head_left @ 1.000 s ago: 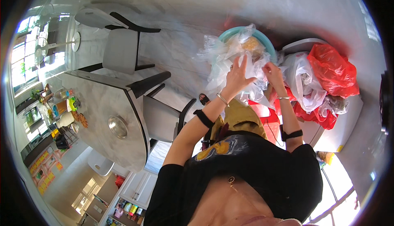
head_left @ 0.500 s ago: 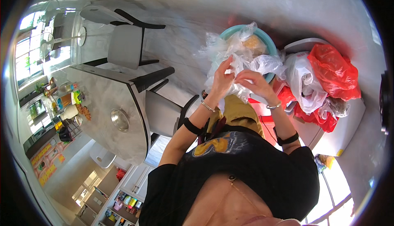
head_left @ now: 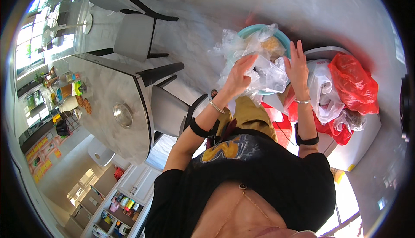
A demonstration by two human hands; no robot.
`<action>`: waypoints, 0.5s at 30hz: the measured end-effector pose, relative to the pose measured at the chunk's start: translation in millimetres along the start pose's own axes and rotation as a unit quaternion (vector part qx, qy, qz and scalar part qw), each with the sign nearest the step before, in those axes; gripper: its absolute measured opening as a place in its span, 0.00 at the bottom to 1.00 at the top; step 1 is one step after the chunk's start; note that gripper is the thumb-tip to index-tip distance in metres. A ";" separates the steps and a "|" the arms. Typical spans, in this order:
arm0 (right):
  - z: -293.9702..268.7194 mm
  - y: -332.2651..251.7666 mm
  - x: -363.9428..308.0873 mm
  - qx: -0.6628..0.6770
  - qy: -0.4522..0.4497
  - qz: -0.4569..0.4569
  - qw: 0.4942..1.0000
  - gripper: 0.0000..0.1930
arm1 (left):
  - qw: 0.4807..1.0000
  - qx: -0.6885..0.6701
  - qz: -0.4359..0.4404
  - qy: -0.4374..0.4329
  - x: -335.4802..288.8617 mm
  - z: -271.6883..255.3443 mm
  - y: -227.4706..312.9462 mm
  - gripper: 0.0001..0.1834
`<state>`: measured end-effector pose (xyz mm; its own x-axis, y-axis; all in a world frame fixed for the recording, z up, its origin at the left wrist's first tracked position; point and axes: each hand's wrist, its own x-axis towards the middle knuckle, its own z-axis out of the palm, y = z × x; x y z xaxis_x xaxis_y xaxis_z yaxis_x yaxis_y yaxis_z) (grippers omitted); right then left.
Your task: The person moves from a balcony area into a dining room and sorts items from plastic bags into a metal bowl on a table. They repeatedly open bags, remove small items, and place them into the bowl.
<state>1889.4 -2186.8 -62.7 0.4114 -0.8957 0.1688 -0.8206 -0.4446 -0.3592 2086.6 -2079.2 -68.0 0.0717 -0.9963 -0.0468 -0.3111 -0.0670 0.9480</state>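
Clear plastic bags [head_left: 272,74] lie heaped in and over the rim of a teal basin [head_left: 283,38]. A yellowish lump [head_left: 272,45] shows through the plastic near the basin's far side. At the left of the heap is my left hand [head_left: 239,78], its fingers stretched out over the plastic; whether they touch it I cannot tell. My right hand [head_left: 297,69] is held up at the basin's right edge, fingers extended, with nothing in it. The two hands are apart, with the bags between them.
On the right, a white plastic bag [head_left: 323,88] and a red plastic bag [head_left: 353,84] are piled on a pale cabinet-like surface [head_left: 367,134]. A red stool-like object [head_left: 283,130] stands below the basin. To the left are a table [head_left: 97,104] with a metal bowl [head_left: 122,115] and grey chairs [head_left: 135,36].
My hands have moved apart from close together over the plastic. The right one went right and its fingers straightened; the left opened out. More of the yellowish lump shows.
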 end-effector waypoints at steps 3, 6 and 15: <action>-23.3 -15.2 -2.7 0.220 -0.021 -0.021 0.975 0.13 | 1.000 0.010 0.000 -0.008 9.9 -6.4 2.6 0.39; -20.8 -37.1 -18.1 0.457 -0.198 0.033 0.867 0.11 | 1.000 0.000 0.019 -0.010 15.0 -5.6 6.2 0.40; 10.4 -24.2 -18.6 0.490 -0.161 0.171 0.840 0.14 | 0.997 -0.064 -0.036 -0.027 2.8 -4.9 3.0 0.41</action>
<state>1905.8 -2159.2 -66.7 0.4331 -0.8507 -0.2979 -0.2579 0.1997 -0.9453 2090.4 -2081.9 -63.8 0.0377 -0.9909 -0.1291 -0.1830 -0.1339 0.9740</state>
